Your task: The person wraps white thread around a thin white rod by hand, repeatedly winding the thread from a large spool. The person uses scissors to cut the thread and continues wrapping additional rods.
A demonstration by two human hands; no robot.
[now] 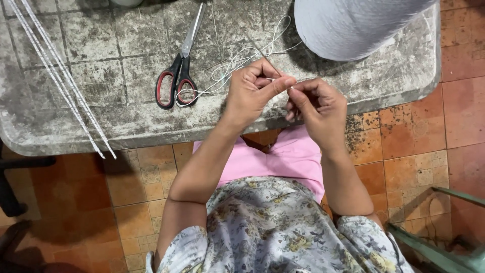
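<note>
My left hand (252, 88) and my right hand (317, 106) meet above the near edge of a worn grey table (101, 60). Both pinch a thin white thread (237, 63) between thumb and fingers, and a thin dark needle-like stick (265, 55) rises from my left hand's fingers. The thread loops loosely over the table toward a large cone of pale grey yarn (353, 25) at the top right. Red-and-black-handled scissors (177, 76) lie shut on the table just left of my left hand.
Two thin thread-wrapped white rods (60, 76) lie diagonally across the table's left side. Orange floor tiles (414, 131) surround the table. A green metal frame (434, 247) stands at the lower right, and a dark chair leg (10, 192) at the left.
</note>
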